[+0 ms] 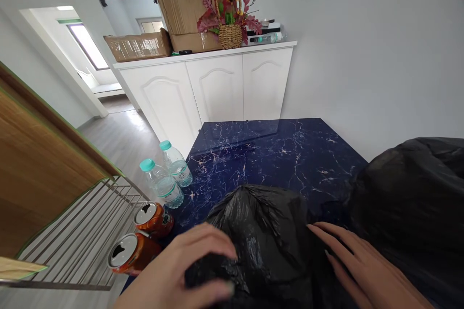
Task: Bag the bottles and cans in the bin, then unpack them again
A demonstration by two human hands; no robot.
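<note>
A crumpled black plastic bag (pixel 253 236) stands on the dark blue marbled tabletop (pixel 261 154), right in front of me. At its left side is my left hand (pixel 184 265), slightly blurred, with thumb and fingers curved but apart; nothing shows between them. My right hand (pixel 362 260) rests along the bag's right side, its fingers stretched out. The bag's lower front runs out of view. Beyond my left hand, two orange cans (pixel 154 219) with opened tops sit near the table's left edge. Behind them are two clear plastic bottles (pixel 165 186) with turquoise caps.
Another large black plastic bag (pixel 413 193) bulges at the right. A metal rack (pixel 87 231) and a wooden panel (pixel 47 164) border the table's left side. The white cabinet (pixel 221 91) at the back carries cardboard boxes (pixel 188 19) and a wicker flower basket (pixel 230 36).
</note>
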